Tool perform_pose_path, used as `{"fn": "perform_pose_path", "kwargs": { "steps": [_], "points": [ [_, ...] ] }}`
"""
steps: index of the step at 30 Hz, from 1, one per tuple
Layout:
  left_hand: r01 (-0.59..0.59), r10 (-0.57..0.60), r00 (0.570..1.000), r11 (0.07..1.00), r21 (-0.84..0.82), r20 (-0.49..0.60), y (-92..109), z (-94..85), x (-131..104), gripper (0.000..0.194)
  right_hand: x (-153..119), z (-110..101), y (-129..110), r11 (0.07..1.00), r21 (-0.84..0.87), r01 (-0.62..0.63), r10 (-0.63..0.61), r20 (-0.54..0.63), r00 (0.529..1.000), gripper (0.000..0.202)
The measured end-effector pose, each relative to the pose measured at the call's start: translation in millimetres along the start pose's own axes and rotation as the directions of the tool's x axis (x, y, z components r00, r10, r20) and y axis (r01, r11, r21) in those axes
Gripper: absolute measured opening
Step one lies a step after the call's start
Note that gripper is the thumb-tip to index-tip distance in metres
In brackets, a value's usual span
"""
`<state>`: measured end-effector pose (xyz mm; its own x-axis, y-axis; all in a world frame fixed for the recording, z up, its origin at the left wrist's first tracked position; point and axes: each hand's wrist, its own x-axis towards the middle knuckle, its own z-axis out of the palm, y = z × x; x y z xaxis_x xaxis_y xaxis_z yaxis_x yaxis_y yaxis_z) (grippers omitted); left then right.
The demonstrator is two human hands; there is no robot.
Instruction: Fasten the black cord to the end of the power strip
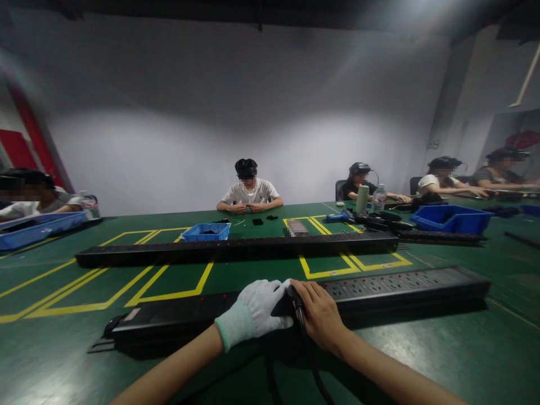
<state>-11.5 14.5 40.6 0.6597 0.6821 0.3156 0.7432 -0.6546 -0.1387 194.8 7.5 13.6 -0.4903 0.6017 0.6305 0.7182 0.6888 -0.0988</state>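
Note:
A long black power strip [388,289] with rows of sockets and small red lights lies across the table before me. My left hand [257,309], in a white glove with a green cuff, is closed over the strip's middle, fingers on top and thumb at the near side. Beside it, my bare right hand [317,312] has its fingers wrapped round a black plug [292,291] at the strip's top face. From the plug a black cable [304,332] runs down toward me. The plug's prongs are hidden, so I cannot tell how far it sits in a socket.
Another black power strip [236,249] lies parallel farther back. Beyond it are a small blue tray [206,231], a blue tool [337,217] and a green bottle [361,199]. Larger blue bins [451,219] stand to the sides. Several people sit around the green table [422,360], which has yellow tape outlines.

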Motion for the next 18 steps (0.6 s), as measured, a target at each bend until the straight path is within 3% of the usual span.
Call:
{"fn": "perform_pose_path", "kwargs": {
  "steps": [18],
  "points": [
    [0.006,-0.007,0.999,1.000,0.015,0.043,2.4,-4.3,0.4,0.069,0.1,-2.2,0.4,1.000,0.015,0.008,-0.008,0.035,0.999,0.056]
  ]
}}
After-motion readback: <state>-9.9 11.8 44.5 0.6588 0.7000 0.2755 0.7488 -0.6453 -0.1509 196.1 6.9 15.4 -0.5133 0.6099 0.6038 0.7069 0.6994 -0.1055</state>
